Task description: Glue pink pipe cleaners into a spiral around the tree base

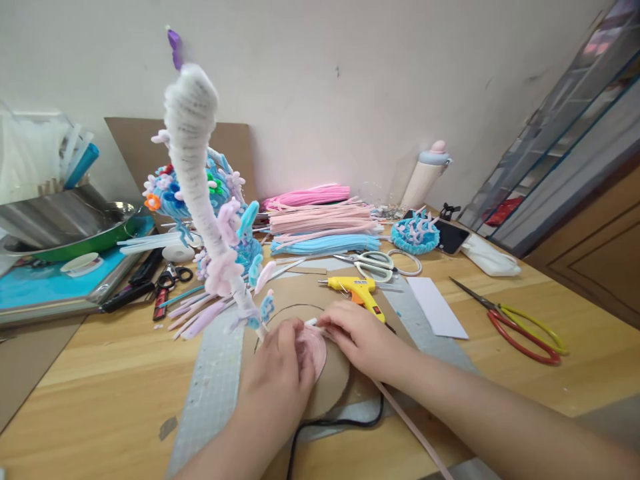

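Observation:
A round cardboard disc (333,380) carries a flat coil of pink pipe cleaner (316,353) at its centre. My left hand (283,363) has its fingers curled over the coil's left side. At the coil's upper right edge, my right hand (360,337) pinches the pink pipe cleaner, whose loose tail (413,427) runs out beneath my right wrist. A tall white fuzzy stem (195,147) with pastel pipe-cleaner leaves and butterflies rises at the left; its lower end is hidden by my left hand. Just beyond my right hand lies a yellow glue gun (357,287).
Bundles of pink and blue pipe cleaners (325,220) lie by the wall. White-handled scissors (373,265), red-and-yellow-handled scissors (520,327) and white paper (436,307) are to the right. A black cord (345,422) crosses the grey mat (213,380). A metal bowl (65,220) stands left.

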`<state>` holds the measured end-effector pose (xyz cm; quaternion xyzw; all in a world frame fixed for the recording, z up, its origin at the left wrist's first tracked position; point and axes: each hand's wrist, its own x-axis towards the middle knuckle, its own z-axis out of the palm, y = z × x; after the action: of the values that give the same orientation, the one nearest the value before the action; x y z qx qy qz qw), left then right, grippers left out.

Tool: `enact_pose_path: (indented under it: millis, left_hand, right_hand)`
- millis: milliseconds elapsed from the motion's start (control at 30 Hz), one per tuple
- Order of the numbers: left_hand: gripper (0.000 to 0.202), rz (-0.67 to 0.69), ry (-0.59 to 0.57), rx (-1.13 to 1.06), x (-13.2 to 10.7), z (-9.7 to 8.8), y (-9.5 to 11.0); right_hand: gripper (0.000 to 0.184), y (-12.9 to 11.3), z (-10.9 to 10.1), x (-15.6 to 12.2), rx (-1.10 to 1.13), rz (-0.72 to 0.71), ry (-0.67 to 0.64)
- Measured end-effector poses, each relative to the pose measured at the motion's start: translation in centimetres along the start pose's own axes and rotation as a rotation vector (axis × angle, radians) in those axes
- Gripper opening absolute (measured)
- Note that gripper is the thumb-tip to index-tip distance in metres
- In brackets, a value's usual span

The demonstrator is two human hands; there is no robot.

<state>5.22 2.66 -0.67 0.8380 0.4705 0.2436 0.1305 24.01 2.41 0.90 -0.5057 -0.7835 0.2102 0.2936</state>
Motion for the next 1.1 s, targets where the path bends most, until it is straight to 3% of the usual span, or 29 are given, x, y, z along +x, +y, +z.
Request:
enact_pose_path:
  millis: [167, 467, 767, 967, 1100]
  left_hand:
    - [0.026, 0.018, 0.024, 0.014, -0.2, 0.2, -0.3]
    - [0.029, 0.005, 0.012, 0.007, -0.3, 0.2, -0.2]
    - [0.031, -0.007, 0.029, 0.01, -0.4, 0.4, -0.4]
    - [0.032, 0.022, 0.046, 0.029, -0.3, 0.2, -0.1]
    - [0.032, 0.028, 0.029, 0.049, -0.3, 0.1, -0.2]
  right_hand:
    - [0.031, 0.1, 0.4, -0.3, -0.047, -0.068, 0.051]
    - [0.032, -0.1, 0.1, -0.3, -0.052, -0.1, -0.013]
    - [0.032, -0.7, 0.5, -0.7, 0.014, -0.023, 0.005]
    - [0.035, -0.4, 0.8, -1.0, 0.072, 0.137, 0.061]
    - [0.037, -0.2, 0.6, -1.0, 0.101, 0.145, 0.025]
